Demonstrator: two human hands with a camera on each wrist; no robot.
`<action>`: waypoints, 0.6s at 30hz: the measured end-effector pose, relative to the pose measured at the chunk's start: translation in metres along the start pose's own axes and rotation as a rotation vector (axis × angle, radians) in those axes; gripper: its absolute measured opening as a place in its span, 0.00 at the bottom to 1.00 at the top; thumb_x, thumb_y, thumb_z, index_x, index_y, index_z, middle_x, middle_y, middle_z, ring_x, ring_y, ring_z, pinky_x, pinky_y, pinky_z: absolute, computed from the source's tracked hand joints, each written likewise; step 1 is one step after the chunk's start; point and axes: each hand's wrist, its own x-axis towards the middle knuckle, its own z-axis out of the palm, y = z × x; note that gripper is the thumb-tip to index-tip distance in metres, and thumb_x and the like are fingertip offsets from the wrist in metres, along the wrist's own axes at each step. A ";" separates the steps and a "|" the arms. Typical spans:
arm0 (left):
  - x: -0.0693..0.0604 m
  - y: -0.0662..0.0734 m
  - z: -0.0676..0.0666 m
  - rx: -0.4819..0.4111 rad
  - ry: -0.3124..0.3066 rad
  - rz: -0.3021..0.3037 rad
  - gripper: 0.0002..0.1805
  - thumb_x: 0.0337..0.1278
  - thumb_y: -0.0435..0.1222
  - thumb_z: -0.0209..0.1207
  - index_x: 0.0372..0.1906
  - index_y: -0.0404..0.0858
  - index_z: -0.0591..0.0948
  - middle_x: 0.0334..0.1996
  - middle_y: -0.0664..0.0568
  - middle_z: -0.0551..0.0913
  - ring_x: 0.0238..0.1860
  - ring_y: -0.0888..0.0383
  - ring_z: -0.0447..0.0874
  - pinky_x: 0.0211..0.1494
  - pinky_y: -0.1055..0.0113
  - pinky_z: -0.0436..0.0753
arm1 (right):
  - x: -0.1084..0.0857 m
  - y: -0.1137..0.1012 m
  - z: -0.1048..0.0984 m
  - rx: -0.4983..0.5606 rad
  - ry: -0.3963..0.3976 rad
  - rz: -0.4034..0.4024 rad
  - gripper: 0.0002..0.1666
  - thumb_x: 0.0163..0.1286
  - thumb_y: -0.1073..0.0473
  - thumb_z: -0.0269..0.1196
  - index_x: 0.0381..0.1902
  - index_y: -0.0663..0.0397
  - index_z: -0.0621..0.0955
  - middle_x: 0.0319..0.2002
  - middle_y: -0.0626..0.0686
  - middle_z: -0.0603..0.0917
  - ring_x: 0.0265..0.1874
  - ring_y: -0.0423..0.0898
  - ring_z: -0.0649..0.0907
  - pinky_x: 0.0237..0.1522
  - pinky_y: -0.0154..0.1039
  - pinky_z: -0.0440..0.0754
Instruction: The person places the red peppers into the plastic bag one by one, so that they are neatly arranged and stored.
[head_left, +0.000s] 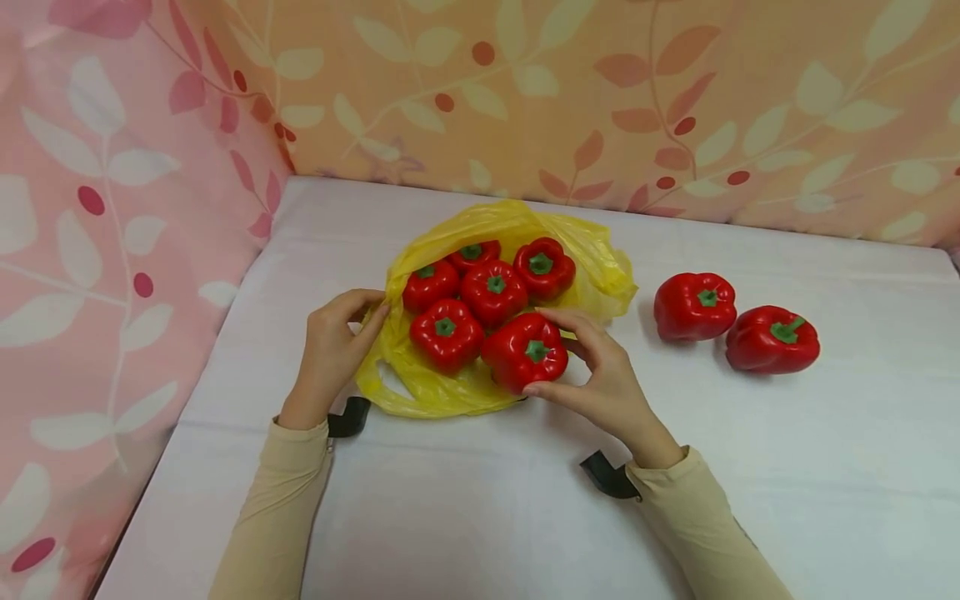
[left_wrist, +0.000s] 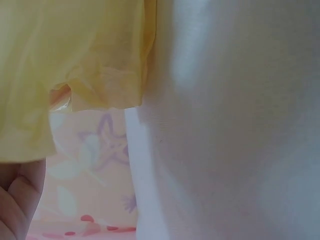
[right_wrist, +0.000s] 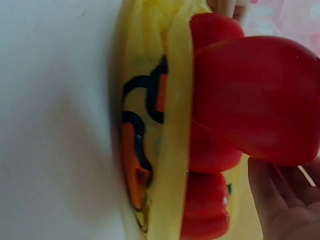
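Observation:
A yellow plastic bag point(head_left: 427, 392) lies on the white table with several red peppers point(head_left: 493, 293) inside its open mouth. My left hand point(head_left: 339, 346) pinches the bag's left edge; in the left wrist view the yellow film point(left_wrist: 100, 50) hangs over the fingers point(left_wrist: 25, 192). Thumb and fingers of my right hand point(head_left: 600, 379) grip a red pepper point(head_left: 525, 352) at the bag's front right. In the right wrist view this pepper point(right_wrist: 257, 100) is above the bag's rim point(right_wrist: 177, 125), beside the other peppers.
Two more red peppers point(head_left: 694, 307) point(head_left: 772, 339) lie side by side on the table point(head_left: 862, 450), right of the bag. Patterned cloth point(head_left: 525, 100) stands along the back and left sides.

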 end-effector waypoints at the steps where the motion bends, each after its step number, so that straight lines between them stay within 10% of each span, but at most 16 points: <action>1: 0.000 0.000 0.000 0.002 -0.005 0.001 0.09 0.52 0.26 0.64 0.39 0.27 0.83 0.35 0.40 0.84 0.32 0.49 0.80 0.38 0.56 0.82 | 0.001 0.001 0.001 0.004 -0.016 0.005 0.45 0.44 0.70 0.76 0.62 0.59 0.71 0.58 0.50 0.74 0.58 0.44 0.72 0.54 0.37 0.76; 18: 0.000 -0.001 -0.002 -0.004 -0.033 0.016 0.08 0.51 0.26 0.65 0.38 0.28 0.83 0.34 0.41 0.84 0.31 0.50 0.81 0.33 0.55 0.83 | -0.002 0.009 0.013 0.067 -0.159 0.007 0.44 0.46 0.66 0.76 0.62 0.57 0.70 0.59 0.49 0.73 0.59 0.45 0.71 0.56 0.44 0.75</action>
